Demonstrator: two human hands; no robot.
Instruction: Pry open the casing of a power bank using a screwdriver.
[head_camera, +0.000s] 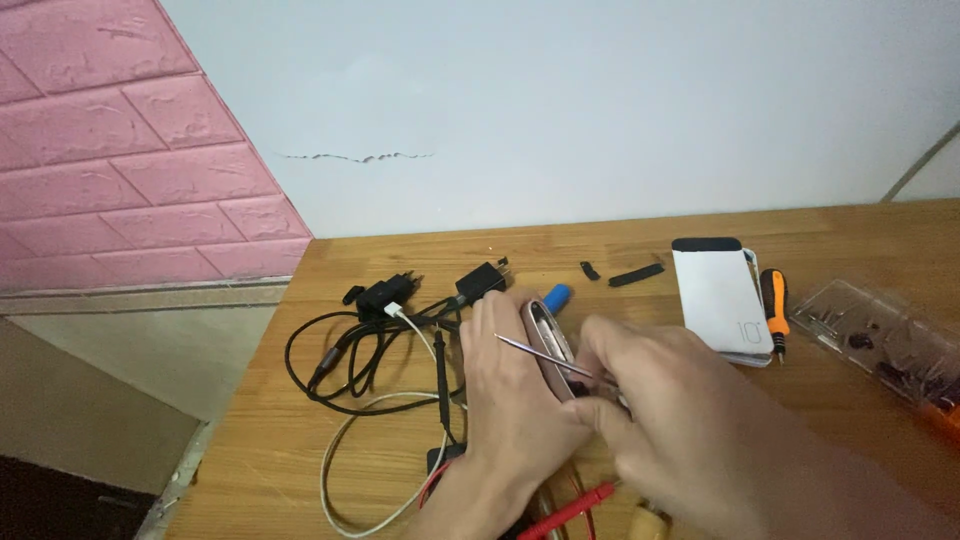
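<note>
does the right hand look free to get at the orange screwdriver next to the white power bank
Probably not at once: the right hand is pinching thin tweezers. The orange screwdriver lies uncovered on the table beside the white power bank, nothing blocking it.

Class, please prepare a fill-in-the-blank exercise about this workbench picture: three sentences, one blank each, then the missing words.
1. The left hand grips a slim pinkish device standing on its ____.
2. The right hand holds thin metal ____ against it.
3. The white power bank lies beside an orange-handled ____.

Missing words: edge; tweezers; screwdriver
</note>
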